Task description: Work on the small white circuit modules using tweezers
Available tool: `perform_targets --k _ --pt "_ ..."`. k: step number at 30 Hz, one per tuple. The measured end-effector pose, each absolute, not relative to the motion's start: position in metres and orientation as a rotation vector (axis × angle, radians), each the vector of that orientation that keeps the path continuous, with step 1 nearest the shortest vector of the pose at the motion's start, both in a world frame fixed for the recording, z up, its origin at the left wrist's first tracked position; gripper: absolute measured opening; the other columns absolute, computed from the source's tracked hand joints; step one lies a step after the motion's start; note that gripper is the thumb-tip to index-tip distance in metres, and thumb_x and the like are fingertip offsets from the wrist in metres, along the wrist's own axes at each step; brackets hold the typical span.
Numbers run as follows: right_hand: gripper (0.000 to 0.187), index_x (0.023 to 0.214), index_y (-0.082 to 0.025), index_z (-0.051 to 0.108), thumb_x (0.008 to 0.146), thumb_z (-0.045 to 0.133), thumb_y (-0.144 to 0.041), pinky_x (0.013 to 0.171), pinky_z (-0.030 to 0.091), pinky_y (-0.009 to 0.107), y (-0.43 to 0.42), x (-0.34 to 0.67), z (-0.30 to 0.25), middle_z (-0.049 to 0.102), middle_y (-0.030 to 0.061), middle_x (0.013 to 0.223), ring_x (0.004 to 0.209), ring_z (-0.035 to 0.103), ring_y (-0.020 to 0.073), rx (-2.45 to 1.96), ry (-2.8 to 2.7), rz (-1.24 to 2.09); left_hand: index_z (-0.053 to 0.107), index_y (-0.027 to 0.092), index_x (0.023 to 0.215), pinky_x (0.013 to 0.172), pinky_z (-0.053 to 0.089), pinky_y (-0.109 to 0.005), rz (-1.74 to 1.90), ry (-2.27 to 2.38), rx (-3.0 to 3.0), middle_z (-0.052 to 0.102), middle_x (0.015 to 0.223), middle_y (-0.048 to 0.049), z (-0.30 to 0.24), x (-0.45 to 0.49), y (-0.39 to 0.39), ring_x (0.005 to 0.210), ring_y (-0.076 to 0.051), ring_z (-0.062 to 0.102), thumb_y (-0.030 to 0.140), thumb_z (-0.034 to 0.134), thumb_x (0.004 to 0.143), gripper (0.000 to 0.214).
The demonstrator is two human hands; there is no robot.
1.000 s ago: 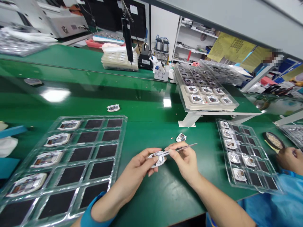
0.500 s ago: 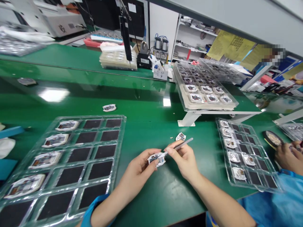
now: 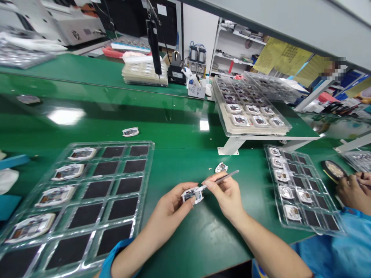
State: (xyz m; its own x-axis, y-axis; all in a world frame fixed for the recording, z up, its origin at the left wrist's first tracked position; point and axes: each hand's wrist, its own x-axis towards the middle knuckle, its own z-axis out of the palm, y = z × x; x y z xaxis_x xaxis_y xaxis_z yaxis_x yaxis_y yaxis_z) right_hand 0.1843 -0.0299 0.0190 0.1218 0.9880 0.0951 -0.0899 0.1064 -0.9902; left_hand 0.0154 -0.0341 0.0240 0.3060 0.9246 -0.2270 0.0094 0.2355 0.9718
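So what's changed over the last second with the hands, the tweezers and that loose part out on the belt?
The loose part on the belt has drifted left. The tweezers in the right hand tilted slightly, tips staying at the small white part pinched by the left hand. A co-worker's hand at the right edge has shifted. Nothing was picked up or released; the left tray and right tray stayed put.

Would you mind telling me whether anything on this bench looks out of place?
Two small parts lie loose on the green bench instead of in trays: one beyond the left tray, another just past the right hand.
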Motion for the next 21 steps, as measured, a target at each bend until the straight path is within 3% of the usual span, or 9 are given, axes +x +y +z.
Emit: perform_targets --k 11,21 --pt "0.016 0.077 -0.021 0.068 0.078 0.076 -0.035 0.064 0.054 0.029 -0.0324 0.1839 0.0199 0.073 0.0018 0.071 0.066 0.068 0.0173 -1.13 -1.161 1.034 0.07 0.02 0.102 0.069 0.047 -0.029 0.83 1.096 1.058 0.073 0.088 -0.0052 0.0309 0.0146 -0.033 0.079 -0.021 0.062 0.034 0.073 0.073 0.033" --pt "0.009 0.081 -0.022 0.068 0.083 0.072 -0.029 0.068 0.056 0.03 -0.0397 0.1796 0.0182 0.073 0.0024 0.076 0.072 0.07 0.0179 -1.106 -1.213 0.989 0.071 0.017 0.093 0.053 0.039 -0.024 0.874 1.188 0.949 0.066 0.068 -0.0001 0.028 0.0237 -0.0347 0.058 -0.013 0.051 0.048 0.074 0.072 0.037"
